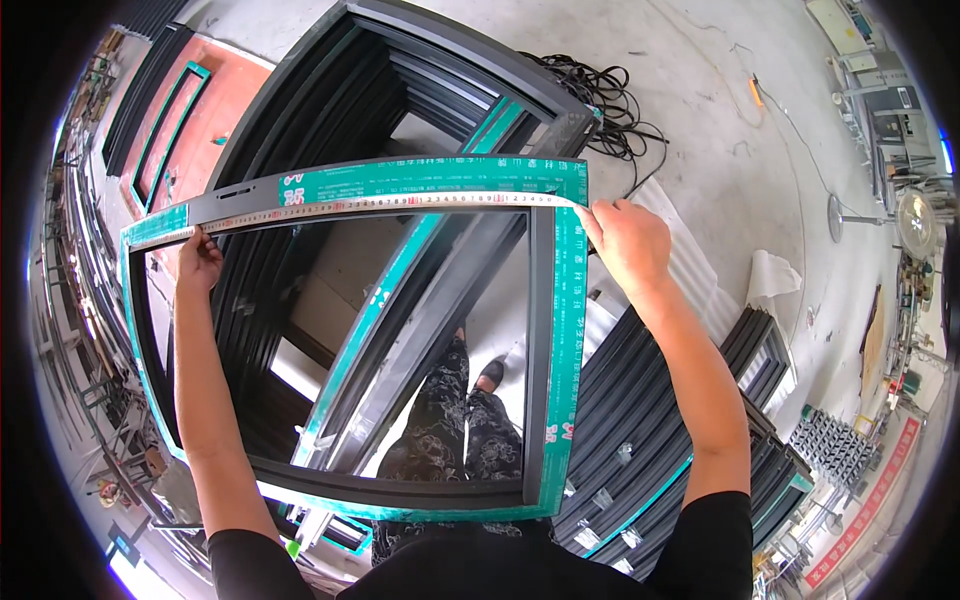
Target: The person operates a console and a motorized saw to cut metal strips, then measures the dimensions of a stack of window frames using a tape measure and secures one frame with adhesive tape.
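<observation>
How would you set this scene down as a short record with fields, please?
Left hand: fingers on the tape measure near its left end
Right hand: holding the tape measure at the upper right corner of the framed panel
Tape measure: stretched along the panel's upper bar
Framed panel: dark, open-centred, partly covered in green film
Beyond: stacked dark frames, black cable
Lower right: long dark bars

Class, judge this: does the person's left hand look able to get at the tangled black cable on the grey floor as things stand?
Probably not: the left hand pinches the long, narrow white measuring tape, and a stack of dark rectangular frames seems to stand between it and the cable.
</observation>
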A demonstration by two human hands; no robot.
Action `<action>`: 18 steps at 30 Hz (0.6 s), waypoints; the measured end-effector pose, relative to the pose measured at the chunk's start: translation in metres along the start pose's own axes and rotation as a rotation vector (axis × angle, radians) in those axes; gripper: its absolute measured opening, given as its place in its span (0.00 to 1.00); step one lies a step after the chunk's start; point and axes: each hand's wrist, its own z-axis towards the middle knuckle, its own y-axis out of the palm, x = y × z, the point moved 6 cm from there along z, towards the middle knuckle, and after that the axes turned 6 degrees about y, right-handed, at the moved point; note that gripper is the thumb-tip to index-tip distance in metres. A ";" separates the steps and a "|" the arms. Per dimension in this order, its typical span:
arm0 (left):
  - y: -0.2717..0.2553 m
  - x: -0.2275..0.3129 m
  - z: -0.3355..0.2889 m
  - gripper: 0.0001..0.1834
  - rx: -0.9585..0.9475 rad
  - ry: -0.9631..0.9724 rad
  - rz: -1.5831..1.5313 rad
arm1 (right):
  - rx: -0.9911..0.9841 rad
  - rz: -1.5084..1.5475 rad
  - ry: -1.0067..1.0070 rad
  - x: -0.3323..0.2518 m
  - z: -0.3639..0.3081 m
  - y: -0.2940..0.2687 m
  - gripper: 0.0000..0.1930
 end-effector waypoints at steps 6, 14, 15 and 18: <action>-0.003 -0.001 0.006 0.10 -0.004 -0.012 -0.007 | 0.022 0.030 -0.002 0.000 0.000 -0.002 0.18; 0.000 0.004 -0.004 0.10 -0.070 0.003 -0.034 | 0.105 0.040 -0.059 0.000 -0.002 -0.015 0.18; 0.002 0.005 -0.006 0.10 -0.105 0.003 -0.027 | 0.105 0.025 -0.056 -0.001 -0.001 -0.014 0.18; 0.006 0.006 -0.006 0.09 -0.093 0.008 -0.009 | 0.028 -0.004 -0.013 0.000 0.003 -0.007 0.19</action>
